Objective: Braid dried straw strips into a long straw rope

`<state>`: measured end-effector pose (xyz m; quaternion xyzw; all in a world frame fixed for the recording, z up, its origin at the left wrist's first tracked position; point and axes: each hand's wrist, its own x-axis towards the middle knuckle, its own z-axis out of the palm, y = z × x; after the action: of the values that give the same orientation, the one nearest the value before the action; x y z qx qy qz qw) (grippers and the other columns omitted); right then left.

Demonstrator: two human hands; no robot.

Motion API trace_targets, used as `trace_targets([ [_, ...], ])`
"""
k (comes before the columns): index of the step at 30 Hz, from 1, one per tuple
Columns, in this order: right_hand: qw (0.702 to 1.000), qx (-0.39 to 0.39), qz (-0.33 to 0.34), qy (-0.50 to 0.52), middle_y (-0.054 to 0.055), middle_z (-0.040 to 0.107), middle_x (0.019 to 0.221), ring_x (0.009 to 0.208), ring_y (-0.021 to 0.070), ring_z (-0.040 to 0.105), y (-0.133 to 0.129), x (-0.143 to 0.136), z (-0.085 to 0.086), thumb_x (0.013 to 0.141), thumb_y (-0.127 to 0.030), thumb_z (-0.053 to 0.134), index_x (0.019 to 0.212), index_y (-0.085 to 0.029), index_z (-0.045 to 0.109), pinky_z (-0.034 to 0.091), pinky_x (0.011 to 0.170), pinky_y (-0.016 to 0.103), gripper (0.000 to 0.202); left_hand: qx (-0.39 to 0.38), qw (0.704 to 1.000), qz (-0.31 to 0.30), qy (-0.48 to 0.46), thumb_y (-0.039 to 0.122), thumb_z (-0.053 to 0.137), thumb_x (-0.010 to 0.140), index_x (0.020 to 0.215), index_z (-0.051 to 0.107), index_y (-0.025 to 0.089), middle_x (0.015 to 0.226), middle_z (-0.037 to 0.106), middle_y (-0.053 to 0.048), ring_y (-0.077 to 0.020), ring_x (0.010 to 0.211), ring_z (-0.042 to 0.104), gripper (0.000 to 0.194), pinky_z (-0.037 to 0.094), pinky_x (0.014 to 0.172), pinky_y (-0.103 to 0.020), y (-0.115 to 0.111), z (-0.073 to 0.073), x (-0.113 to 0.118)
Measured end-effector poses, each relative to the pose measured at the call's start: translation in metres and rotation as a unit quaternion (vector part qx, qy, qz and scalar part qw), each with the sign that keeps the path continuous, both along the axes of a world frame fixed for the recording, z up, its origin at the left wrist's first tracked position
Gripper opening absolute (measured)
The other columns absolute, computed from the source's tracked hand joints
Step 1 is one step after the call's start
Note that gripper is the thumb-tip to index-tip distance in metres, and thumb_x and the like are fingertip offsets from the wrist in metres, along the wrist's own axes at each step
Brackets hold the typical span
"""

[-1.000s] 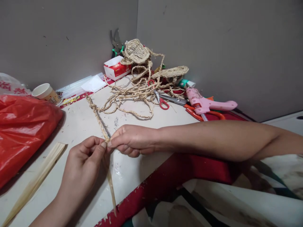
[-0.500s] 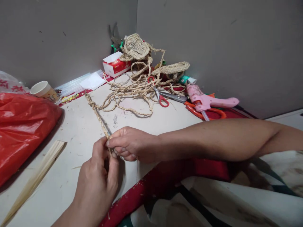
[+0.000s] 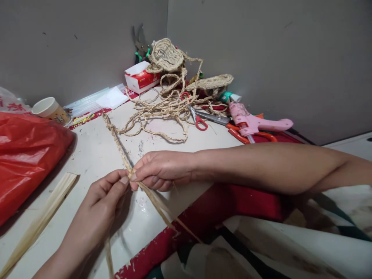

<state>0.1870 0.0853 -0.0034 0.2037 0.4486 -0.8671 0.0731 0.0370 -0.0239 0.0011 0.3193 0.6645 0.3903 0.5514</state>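
A straw braid [image 3: 118, 144] runs over the table from the coiled pile down to my hands. My right hand [image 3: 155, 169] pinches it at its working end, with loose straw strands [image 3: 158, 203] trailing from beneath the fingers toward the table's front edge. Close against it on the left, my left hand [image 3: 100, 201] is closed, thumb and forefinger pinching straw at the same spot. Another strand [image 3: 108, 255] hangs below my left wrist. At far left lies a flat bundle of unbraided straw [image 3: 40, 224].
A red plastic bag [image 3: 31, 159] and a paper cup [image 3: 49, 108] stand at left. Behind are a heap of braided cord [image 3: 162, 112], a tissue box [image 3: 142, 79], pruning shears [image 3: 141, 44], red-handled scissors [image 3: 200, 122] and a pink glue gun [image 3: 258, 123]. Grey walls [image 3: 261, 46] close off the back.
My left hand has turned and moved to the left, away from under the braid's end. Loose strands now show spreading to the lower right below my right hand.
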Motion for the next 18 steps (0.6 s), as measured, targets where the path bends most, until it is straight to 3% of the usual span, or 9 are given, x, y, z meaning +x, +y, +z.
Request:
trace_targets([
  [4, 0.999, 0.032, 0.017, -0.025, -0.012, 0.018, 0.043, 0.038, 0.0020, 0.009, 0.006, 0.002, 0.001, 0.083, -0.014, 0.046, 0.068, -0.012, 0.052, 0.011, 0.034, 0.012, 0.016, 0.010, 0.999, -0.048, 0.012, 0.044, 0.071, 0.075, 0.078, 0.069, 0.017, 0.047, 0.041, 0.005, -0.0060, 0.043, 0.027, 0.027, 0.018, 0.039, -0.017, -0.004, 0.002, -0.005],
  [7, 0.998, 0.039, 0.035, -0.034, -0.013, 0.018, 0.043, 0.038, 0.0023, 0.009, 0.009, 0.002, 0.002, 0.082, -0.016, 0.048, 0.067, -0.013, 0.051, 0.010, 0.034, 0.013, 0.016, 0.003, 0.999, -0.044, -0.005, 0.042, 0.071, 0.076, 0.082, 0.070, 0.018, 0.053, 0.044, 0.004, -0.0064, 0.047, 0.031, 0.026, 0.021, 0.042, -0.016, -0.003, 0.002, -0.011],
  [10, 0.996, 0.078, 0.040, -0.029, -0.012, 0.019, 0.042, 0.038, 0.0029, 0.010, 0.009, 0.001, 0.001, 0.081, -0.020, 0.050, 0.067, -0.013, 0.051, 0.009, 0.035, 0.016, 0.015, -0.034, 0.998, -0.047, -0.030, 0.044, 0.069, 0.077, 0.079, 0.066, 0.017, 0.052, 0.035, 0.006, -0.0056, 0.045, 0.023, 0.028, 0.016, 0.041, -0.017, 0.000, -0.001, -0.014],
  [13, 0.979, 0.200, 0.024, 0.001, -0.008, 0.036, 0.046, 0.042, 0.0031, 0.023, 0.009, 0.001, -0.003, 0.078, -0.015, 0.051, 0.067, -0.011, 0.055, 0.018, 0.040, 0.017, 0.013, -0.063, 0.994, -0.051, -0.069, 0.047, 0.065, 0.079, 0.073, 0.062, 0.017, 0.049, 0.024, 0.009, -0.0049, 0.043, 0.013, 0.032, 0.011, 0.039, -0.017, 0.002, -0.002, -0.012],
  [15, 0.952, 0.305, 0.024, 0.024, -0.004, 0.050, 0.057, 0.051, 0.0037, 0.035, 0.009, 0.001, -0.005, 0.076, -0.011, 0.051, 0.067, -0.010, 0.058, 0.027, 0.048, 0.016, 0.012, -0.072, 0.992, -0.047, -0.089, 0.047, 0.065, 0.080, 0.073, 0.061, 0.017, 0.047, 0.023, 0.010, -0.0045, 0.042, 0.011, 0.032, 0.009, 0.037, -0.017, 0.003, -0.001, -0.008],
  [18, 0.912, 0.408, 0.034, 0.026, -0.001, 0.056, 0.066, 0.060, 0.0063, 0.043, 0.009, 0.001, -0.006, 0.078, -0.012, 0.049, 0.070, -0.010, 0.061, 0.033, 0.056, 0.018, 0.015, -0.076, 0.991, -0.040, -0.102, 0.046, 0.067, 0.078, 0.070, 0.060, 0.016, 0.045, 0.023, 0.010, -0.0039, 0.041, 0.011, 0.032, 0.011, 0.037, -0.016, 0.005, 0.002, -0.003],
])
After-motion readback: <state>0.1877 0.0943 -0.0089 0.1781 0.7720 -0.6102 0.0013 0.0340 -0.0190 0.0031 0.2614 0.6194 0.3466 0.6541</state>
